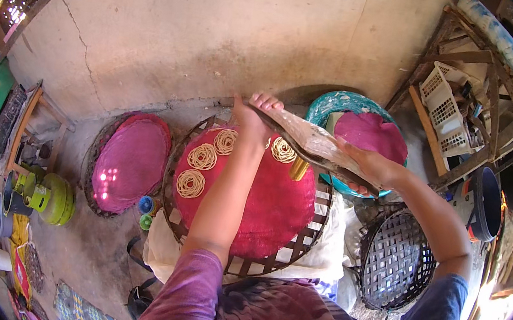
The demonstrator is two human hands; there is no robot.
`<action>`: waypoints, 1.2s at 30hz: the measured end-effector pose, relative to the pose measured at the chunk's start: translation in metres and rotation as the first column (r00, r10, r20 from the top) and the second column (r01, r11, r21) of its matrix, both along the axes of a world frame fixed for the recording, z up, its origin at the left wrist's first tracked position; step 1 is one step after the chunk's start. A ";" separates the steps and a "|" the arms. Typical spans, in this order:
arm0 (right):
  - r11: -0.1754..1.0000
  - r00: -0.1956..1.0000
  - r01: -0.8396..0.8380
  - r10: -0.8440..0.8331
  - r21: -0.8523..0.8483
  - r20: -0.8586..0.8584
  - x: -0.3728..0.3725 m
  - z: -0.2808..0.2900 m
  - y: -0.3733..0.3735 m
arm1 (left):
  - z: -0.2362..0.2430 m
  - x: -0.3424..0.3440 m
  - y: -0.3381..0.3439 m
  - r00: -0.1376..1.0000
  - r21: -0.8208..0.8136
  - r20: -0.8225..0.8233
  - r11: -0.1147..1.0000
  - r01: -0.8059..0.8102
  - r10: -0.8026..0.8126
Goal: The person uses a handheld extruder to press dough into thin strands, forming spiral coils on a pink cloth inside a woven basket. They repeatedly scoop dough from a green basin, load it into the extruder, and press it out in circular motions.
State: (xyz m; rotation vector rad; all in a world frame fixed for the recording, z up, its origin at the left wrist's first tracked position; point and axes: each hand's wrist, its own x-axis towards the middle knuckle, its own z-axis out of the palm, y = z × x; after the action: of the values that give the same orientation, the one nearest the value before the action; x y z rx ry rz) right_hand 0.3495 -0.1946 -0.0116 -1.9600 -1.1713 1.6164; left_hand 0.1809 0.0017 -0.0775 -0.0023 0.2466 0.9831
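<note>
Both my hands grip a long wooden noodle press (310, 136) whose upper face is smeared white. My left hand (255, 114) is closed round its far left end, and my right hand (363, 164) round its right end. A brass cylinder (299, 168) sticks out below the press, over a red-pink cloth (270, 209). On the cloth's left and far parts lie several pale coils of thin noodle strands (202, 156); my left forearm hides part of the cloth. The cloth is spread over a round woven tray (322, 224) just in front of me.
A teal basin (320, 104) with pink cloth stands beyond my right hand. A dark woven basket (400, 258) sits at the right, near a dark bucket (485, 205). Leftward are another cloth-covered tray (133, 162) and a green gas cylinder (54, 199). A wall (220, 36) rises behind.
</note>
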 end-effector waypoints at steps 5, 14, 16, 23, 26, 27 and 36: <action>0.998 0.990 -0.010 0.001 0.061 0.144 -0.012 -0.003 0.005 | -0.026 -0.011 0.021 0.975 0.272 0.219 0.962 -0.029 -0.033; 0.990 0.936 0.016 -0.065 0.142 0.345 -0.019 0.035 0.000 | 0.011 -0.003 0.010 0.991 0.162 0.133 0.986 -0.040 0.018; 0.980 0.946 0.031 -0.093 0.197 0.312 -0.024 0.030 0.001 | 0.017 -0.011 0.017 0.991 0.196 0.132 0.980 -0.047 0.021; 0.994 0.948 0.012 -0.046 0.108 0.316 -0.015 0.017 -0.021 | -0.010 -0.013 0.002 0.995 0.102 0.099 0.995 0.015 -0.025; 0.972 0.922 0.053 -0.135 0.228 0.362 -0.011 0.006 -0.023 | -0.016 0.008 -0.004 0.992 0.145 0.118 0.989 0.030 -0.047; 0.960 0.910 0.091 -0.189 0.266 0.369 -0.011 0.002 -0.023 | -0.014 0.013 -0.003 0.995 0.151 0.091 0.988 0.028 -0.042; 0.939 0.951 0.218 -0.266 0.266 0.159 0.008 0.016 -0.044 | -0.008 -0.010 -0.029 0.527 0.480 -0.842 0.605 0.635 0.114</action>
State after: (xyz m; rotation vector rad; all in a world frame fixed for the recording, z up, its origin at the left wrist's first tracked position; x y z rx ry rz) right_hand 0.3573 -0.2387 0.0039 -2.0371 -1.0866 1.1217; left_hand 0.1708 -0.0276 -0.0858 1.3205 0.6599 0.5889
